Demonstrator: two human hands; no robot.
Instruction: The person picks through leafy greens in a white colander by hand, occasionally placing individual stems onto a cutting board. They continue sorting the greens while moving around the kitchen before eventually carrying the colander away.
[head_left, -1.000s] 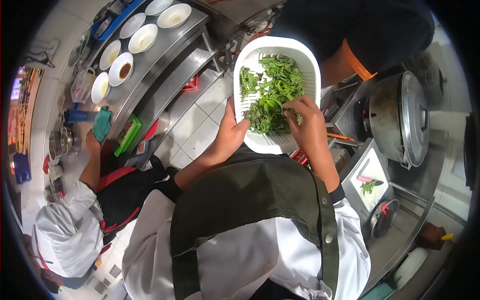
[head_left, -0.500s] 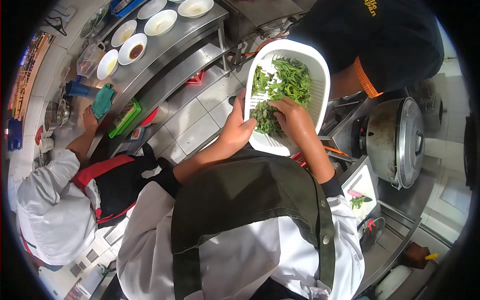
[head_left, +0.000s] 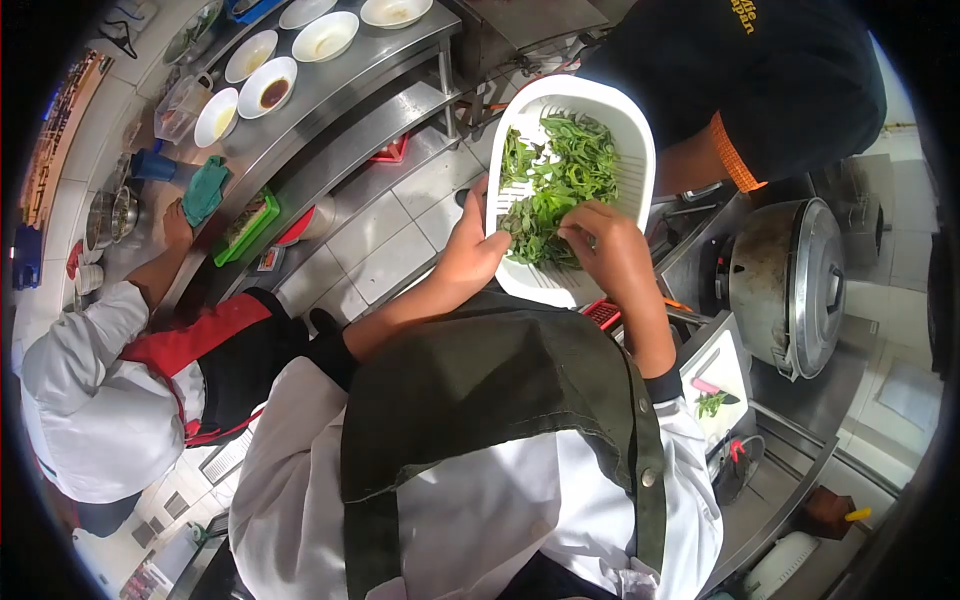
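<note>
A white slotted plastic basket is held out in front of my apron, with leafy greens lying in loose bunches inside. My left hand grips its left side, the thumb over the rim and the fingers on the outer wall. Over the near right part of the basket, my right hand is closed, its thumb and fingertips pinched together at the edge of the greens. The leaf or stem between those fingertips is mostly hidden.
Several white bowls stand on a steel table at upper left. A co-worker's hand is by a green cloth. Another person's dark sleeve is close beyond the basket. A large lidded pot and a white cutting board are at right.
My right hand has drawn back slightly to the right from the middle of the greens, uncovering brighter leaves. My left hand keeps its hold. The co-worker at left has shifted a little.
</note>
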